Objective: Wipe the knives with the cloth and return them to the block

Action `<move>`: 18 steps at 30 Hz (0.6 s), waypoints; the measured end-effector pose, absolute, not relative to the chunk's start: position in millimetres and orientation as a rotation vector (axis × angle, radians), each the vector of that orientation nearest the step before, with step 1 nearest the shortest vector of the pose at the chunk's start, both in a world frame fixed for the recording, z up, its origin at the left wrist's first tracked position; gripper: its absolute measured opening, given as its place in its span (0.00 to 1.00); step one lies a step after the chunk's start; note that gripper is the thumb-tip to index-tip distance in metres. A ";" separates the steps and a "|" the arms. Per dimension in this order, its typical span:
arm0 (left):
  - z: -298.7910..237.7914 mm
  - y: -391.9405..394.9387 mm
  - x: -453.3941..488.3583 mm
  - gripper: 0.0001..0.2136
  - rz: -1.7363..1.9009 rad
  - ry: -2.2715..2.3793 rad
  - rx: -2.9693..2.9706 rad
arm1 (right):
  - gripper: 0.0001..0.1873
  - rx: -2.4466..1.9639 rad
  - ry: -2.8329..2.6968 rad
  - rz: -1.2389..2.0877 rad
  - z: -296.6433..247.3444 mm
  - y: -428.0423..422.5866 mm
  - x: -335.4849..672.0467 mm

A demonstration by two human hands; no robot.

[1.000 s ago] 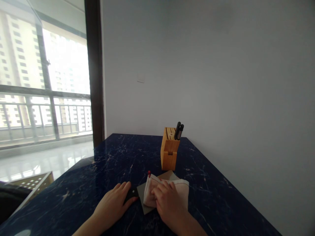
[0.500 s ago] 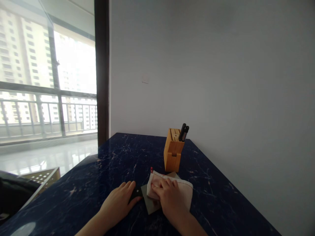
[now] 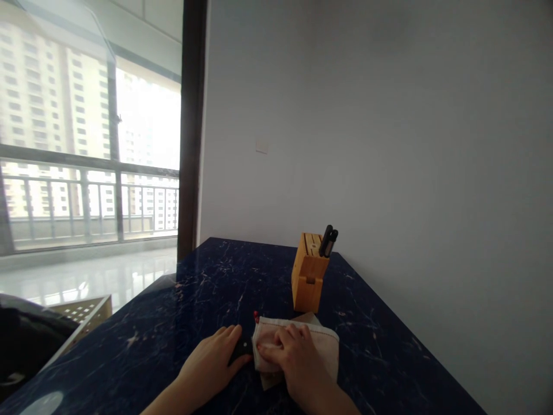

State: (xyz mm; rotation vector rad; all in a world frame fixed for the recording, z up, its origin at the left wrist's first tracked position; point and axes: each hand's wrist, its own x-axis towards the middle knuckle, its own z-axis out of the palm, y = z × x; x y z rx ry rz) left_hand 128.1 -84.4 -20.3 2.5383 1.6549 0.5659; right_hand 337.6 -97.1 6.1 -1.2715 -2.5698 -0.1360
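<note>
A cleaver [image 3: 271, 380] lies flat at the near part of the dark blue marbled table [image 3: 207, 288], its broad blade mostly covered. My left hand [image 3: 216, 353] is closed around its black handle [image 3: 243, 346]. Over the blade is spread a pale pink-white cloth [image 3: 325, 350] with a stitched hem. My right hand [image 3: 296, 357] presses on that cloth with bent fingers, gripping it against the blade. Small red beads or a tag [image 3: 256, 316] show at the cloth's left corner. One blade corner sticks out beyond the cloth at the back, another at the front.
A wooden knife block [image 3: 309, 276] stands just behind the cloth, with black-handled tools [image 3: 328, 241] in its right slots. A grey wall [image 3: 389, 144] borders the table's right side. At the lower left are a perforated crate [image 3: 86, 317] and a black bag [image 3: 34, 340].
My right hand has slid the cloth left along the blade, up to the handle. The view has shifted slightly, so everything sits a little lower. My left hand keeps its hold.
</note>
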 end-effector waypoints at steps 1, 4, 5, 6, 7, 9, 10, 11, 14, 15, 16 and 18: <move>-20.1 -84.3 128.1 0.14 0.563 1.642 2.540 | 0.18 -1.278 -2.556 -0.154 4.2 -96.5 336.6; -20.0 -84.3 128.2 0.13 0.562 1.627 2.541 | 0.19 -1.312 -2.513 -0.185 -0.1 -95.0 333.7; -20.2 -84.4 128.3 0.13 0.564 1.631 2.542 | 0.20 -1.314 -2.512 -0.182 0.2 -95.0 333.6; -20.4 -84.5 128.4 0.13 0.566 1.637 2.544 | 0.20 -1.305 -2.524 -0.173 1.7 -95.5 334.1; -20.5 -84.7 128.6 0.13 0.564 1.643 2.546 | 0.20 -1.290 -2.540 -0.163 4.0 -96.3 335.0; -20.2 -85.3 129.3 0.13 0.561 1.652 2.553 | 0.18 -1.249 -2.590 -0.141 9.3 -98.3 336.9; -19.8 -85.7 129.7 0.13 0.560 1.654 2.556 | 0.17 -1.235 -2.611 -0.137 11.0 -99.1 337.1; -19.3 -86.1 130.1 0.13 0.558 1.653 2.558 | 0.17 -1.239 -2.622 -0.141 11.5 -99.5 336.6; -17.9 -87.2 131.5 0.11 0.552 1.637 2.567 | 0.19 -1.330 -2.573 -0.187 5.3 -98.7 330.9; -17.7 -87.4 131.9 0.10 0.552 1.633 2.567 | 0.20 -1.354 -2.545 -0.206 2.1 -98.0 328.8; -17.6 -87.6 132.1 0.10 0.551 1.636 2.568 | 0.21 -1.366 -2.524 -0.217 -0.6 -97.5 327.3; -17.9 -87.5 132.3 0.11 0.552 1.649 2.571 | 0.21 -1.351 -2.513 -0.214 -2.7 -97.4 327.0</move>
